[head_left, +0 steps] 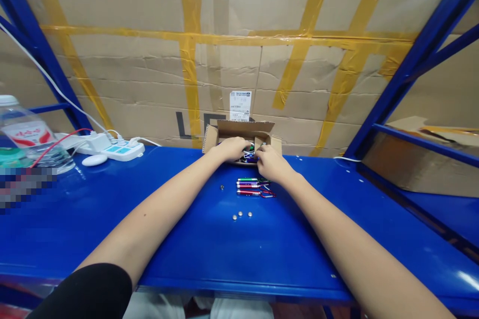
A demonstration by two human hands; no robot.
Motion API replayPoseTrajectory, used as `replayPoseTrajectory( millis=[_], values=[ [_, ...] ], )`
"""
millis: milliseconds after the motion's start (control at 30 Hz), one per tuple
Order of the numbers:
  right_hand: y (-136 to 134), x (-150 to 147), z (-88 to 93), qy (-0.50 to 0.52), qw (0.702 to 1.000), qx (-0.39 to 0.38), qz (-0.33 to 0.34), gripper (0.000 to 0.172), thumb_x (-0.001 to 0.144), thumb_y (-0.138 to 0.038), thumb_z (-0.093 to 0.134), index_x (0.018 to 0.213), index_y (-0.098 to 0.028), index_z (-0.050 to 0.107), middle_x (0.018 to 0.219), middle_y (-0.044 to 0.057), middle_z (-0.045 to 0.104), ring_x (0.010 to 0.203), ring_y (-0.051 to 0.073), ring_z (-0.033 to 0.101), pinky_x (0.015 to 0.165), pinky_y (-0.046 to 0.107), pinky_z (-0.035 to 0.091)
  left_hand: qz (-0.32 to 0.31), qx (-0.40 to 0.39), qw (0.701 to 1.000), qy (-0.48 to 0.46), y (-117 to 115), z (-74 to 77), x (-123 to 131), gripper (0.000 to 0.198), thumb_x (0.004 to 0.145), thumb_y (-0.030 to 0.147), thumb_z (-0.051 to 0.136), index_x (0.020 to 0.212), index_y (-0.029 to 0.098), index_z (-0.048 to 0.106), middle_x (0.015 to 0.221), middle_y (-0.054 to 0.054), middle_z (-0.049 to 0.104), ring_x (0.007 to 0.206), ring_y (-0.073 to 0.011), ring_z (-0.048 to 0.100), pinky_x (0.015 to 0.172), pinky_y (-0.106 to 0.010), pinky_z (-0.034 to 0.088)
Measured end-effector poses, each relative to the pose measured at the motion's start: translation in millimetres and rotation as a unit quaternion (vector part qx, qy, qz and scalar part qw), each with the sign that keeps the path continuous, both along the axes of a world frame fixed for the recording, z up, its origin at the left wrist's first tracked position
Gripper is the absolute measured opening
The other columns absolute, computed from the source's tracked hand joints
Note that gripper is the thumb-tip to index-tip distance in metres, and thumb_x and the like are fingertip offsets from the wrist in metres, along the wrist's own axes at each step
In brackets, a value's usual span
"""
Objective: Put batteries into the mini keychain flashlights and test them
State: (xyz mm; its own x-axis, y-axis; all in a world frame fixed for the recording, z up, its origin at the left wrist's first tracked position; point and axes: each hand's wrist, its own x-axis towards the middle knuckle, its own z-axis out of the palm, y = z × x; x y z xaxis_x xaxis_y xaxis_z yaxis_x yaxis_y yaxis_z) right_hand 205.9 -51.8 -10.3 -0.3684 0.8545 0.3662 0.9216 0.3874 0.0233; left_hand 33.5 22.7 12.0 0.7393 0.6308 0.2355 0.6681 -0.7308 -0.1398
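Note:
A small open cardboard box stands at the back of the table, with a jumble of small metallic and coloured items inside. My left hand reaches into its left part, fingers curled among the items. My right hand is at its right front, fingers bent and pinched together over the contents. What either hand holds is hidden or too small to name. In front of the box lie a green penlight, a purple penlight and a red penlight, with carabiner clips at their right ends.
Three small round silver pieces lie nearer me, and a small metal bit sits left of the penlights. At left are a power strip, a white oval object and a plastic bottle. A large taped cardboard sheet backs the table.

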Motion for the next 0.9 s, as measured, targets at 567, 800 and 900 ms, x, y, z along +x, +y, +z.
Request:
replayPoseTrajectory(
  millis=[567, 800, 900],
  values=[
    [1.6, 3.2, 1.7, 0.024, 1.000, -0.013, -0.004, 0.027, 0.087, -0.010, 0.045, 0.101, -0.011, 0.068, 0.106, 0.015, 0.059, 0.104, 0.024, 0.053, 0.095, 0.033, 0.042, 0.094, -0.045, 0.994, -0.042, 0.6, 23.2, -23.7, 0.024, 0.075, 0.016, 0.055, 0.095, 0.018, 0.068, 0.096, -0.009, 0.071, 0.085, -0.0215, 0.065, 0.071, -0.027, 0.048],
    [2.8, 4.4, 0.1, 0.020, 1.000, -0.005, -0.003, 0.030, 0.086, -0.010, 0.045, 0.102, -0.010, 0.070, 0.109, 0.016, 0.059, 0.106, 0.024, 0.053, 0.096, 0.034, 0.043, 0.122, 0.011, 0.992, 0.008, -5.6, 22.1, -15.5, 0.023, 0.077, 0.013, 0.053, 0.094, 0.013, 0.069, 0.097, -0.016, 0.069, 0.089, -0.0260, 0.066, 0.076, -0.032, 0.050],
    [3.4, 4.9, -0.2, 0.014, 1.000, -0.001, -0.009, 0.030, 0.086, -0.011, 0.045, 0.102, -0.010, 0.070, 0.111, 0.016, 0.059, 0.107, 0.025, 0.052, 0.098, 0.035, 0.042, 0.033, 0.016, 0.999, 0.004, -0.1, 17.4, -13.9, 0.027, 0.077, 0.012, 0.053, 0.099, 0.016, 0.068, 0.100, -0.013, 0.068, 0.094, -0.0243, 0.064, 0.081, -0.031, 0.049]
  ],
)
